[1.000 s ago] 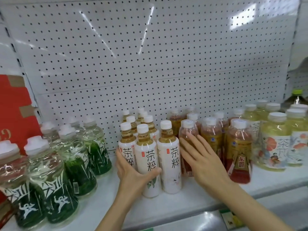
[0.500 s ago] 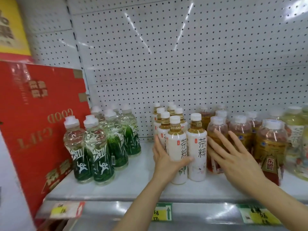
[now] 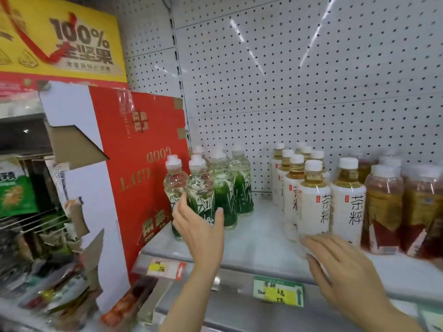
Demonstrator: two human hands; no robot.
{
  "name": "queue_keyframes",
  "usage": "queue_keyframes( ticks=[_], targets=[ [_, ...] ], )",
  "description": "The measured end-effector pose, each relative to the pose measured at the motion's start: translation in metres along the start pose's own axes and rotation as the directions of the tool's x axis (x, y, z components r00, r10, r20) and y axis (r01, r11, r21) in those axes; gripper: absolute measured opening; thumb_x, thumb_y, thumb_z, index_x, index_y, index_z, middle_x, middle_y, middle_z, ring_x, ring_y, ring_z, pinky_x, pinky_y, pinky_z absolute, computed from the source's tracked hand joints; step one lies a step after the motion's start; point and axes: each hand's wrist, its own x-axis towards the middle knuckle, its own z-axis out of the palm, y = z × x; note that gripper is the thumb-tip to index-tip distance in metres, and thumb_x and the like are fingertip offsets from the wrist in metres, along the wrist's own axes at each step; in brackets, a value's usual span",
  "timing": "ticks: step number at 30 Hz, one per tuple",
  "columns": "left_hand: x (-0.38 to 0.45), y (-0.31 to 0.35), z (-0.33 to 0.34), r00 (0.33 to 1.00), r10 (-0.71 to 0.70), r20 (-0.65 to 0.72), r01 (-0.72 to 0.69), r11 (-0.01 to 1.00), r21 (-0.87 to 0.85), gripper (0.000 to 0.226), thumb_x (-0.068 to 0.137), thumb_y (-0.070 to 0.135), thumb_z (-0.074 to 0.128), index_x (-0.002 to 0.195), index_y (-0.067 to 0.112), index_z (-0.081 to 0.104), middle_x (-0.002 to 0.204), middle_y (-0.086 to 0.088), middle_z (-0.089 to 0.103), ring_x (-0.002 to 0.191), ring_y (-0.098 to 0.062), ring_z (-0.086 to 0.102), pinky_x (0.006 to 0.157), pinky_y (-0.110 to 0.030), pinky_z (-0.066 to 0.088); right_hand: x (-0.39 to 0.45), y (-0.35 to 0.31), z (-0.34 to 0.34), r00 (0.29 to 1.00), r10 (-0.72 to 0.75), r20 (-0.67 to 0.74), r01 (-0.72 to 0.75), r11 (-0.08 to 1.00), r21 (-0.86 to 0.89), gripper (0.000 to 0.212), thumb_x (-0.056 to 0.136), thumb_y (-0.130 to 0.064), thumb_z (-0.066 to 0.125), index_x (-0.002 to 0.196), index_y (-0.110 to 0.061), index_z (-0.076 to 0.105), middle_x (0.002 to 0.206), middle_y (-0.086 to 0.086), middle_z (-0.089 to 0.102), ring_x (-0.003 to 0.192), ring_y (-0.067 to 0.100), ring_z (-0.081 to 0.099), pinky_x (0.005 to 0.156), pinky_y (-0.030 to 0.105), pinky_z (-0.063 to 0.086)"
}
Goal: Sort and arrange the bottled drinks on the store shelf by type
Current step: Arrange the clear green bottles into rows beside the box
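A shop; pegboard shelf (image 3: pixel 251 250) with price tags (image 3: pixel 278 292).

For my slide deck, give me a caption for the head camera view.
Left hand reaches the green-labelled bottles while the right hand rests by the white-labelled tea bottles.
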Motion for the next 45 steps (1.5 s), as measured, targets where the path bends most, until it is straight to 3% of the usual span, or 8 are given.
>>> queue_keyframes(
  ticks=[10,17,20,24,28,32,39,45],
  targets=[
    [0.020,-0.038,0.015,0.932,-0.107,0.346,0.004,0.958,0.286,0.087,0.082,0.047,0.076,0.146,0.009,0.032,0.142,-0.007,0.052,0.130,-0.025,0.051,0.104,-0.039,0.048,0.104,-0.103,0.069,0.835,0.315,0.452,-0.514,0.740,0.433,0.077,0.093,-0.040,0.063,0.152,-0.044,0.014,0.148,-0.017,0.034,0.127,0.003,0.044,0.108,0.027,0.041],
    [-0.014,-0.018,0.034,0.797,0.173,0.579,-0.279,0.955,0.098,0.057,0.086,0.024,0.067,0.136,0.008,0.044,0.131,-0.005,0.053,0.122,-0.024,0.053,0.095,-0.032,0.048,0.121,-0.091,0.085,0.856,0.473,0.206,-0.513,0.737,0.440,0.107,0.085,-0.030,0.076,0.153,-0.045,-0.005,0.159,-0.004,0.018,0.117,-0.034,0.013,0.093,-0.001,0.021],
    [-0.002,-0.019,0.032,0.647,0.232,0.726,-0.195,0.971,-0.136,0.073,0.082,0.022,0.076,0.144,0.019,0.037,0.143,0.004,0.042,0.132,-0.014,0.043,0.110,-0.031,0.041,0.116,-0.084,0.080,0.833,0.531,0.154,-0.547,0.752,0.369,0.102,0.089,-0.023,0.073,0.155,-0.040,-0.003,0.152,-0.005,0.024,0.110,-0.023,0.016,0.098,0.016,0.025],
    [0.041,-0.025,0.029,0.837,0.074,0.542,0.043,0.979,-0.199,0.098,0.083,0.008,0.076,0.157,0.025,0.014,0.160,0.008,0.018,0.142,-0.008,0.025,0.119,-0.031,0.024,0.109,-0.075,0.082,0.831,0.553,0.065,-0.550,0.797,0.251,0.104,0.088,-0.030,0.071,0.156,-0.041,-0.007,0.161,0.002,0.015,0.146,0.014,0.022,0.106,0.036,0.035],
    [0.072,-0.014,0.052,0.779,-0.128,0.613,0.187,0.982,-0.032,0.102,0.087,0.032,0.075,0.158,0.012,0.004,0.165,-0.010,0.018,0.150,-0.029,0.026,0.117,-0.049,0.029,0.103,-0.072,0.082,0.811,0.583,0.042,-0.580,0.794,0.180,0.105,0.085,-0.039,0.070,0.154,-0.046,-0.008,0.159,0.011,0.022,0.141,0.030,0.036,0.100,0.052,0.050],
    [0.072,-0.016,0.070,0.760,-0.099,0.642,0.128,0.992,0.002,0.079,0.086,0.037,0.076,0.144,0.009,0.030,0.147,-0.011,0.050,0.135,-0.030,0.050,0.107,-0.044,0.043,0.101,-0.065,0.079,0.800,0.600,0.018,-0.598,0.794,0.107,0.104,0.080,-0.047,0.067,0.156,-0.042,-0.003,0.151,0.014,0.036,0.130,0.031,0.047,0.087,0.052,0.057],
    [0.050,0.003,0.088,0.622,0.070,0.780,0.039,0.992,-0.119,0.092,0.084,0.042,0.077,0.153,0.010,0.025,0.154,-0.008,0.043,0.142,-0.027,0.041,0.109,-0.037,0.040,0.097,-0.063,0.079,0.819,0.574,-0.019,-0.572,0.818,0.059,0.098,0.079,-0.054,0.061,0.158,-0.034,0.005,0.146,0.016,0.043,0.128,0.032,0.050,0.076,0.043,0.060],
    [0.071,-0.004,0.085,0.458,0.001,0.889,-0.023,1.000,0.011,0.072,0.086,-0.001,0.068,0.149,0.017,0.037,0.148,-0.005,0.049,0.134,-0.024,0.050,0.108,-0.043,0.047,0.093,-0.063,0.079,0.823,0.567,0.037,-0.567,0.824,0.008,0.094,0.083,-0.058,0.051,0.156,-0.035,-0.003,0.158,0.015,0.030,0.138,0.034,0.041,0.082,0.047,0.057]
  ],
)
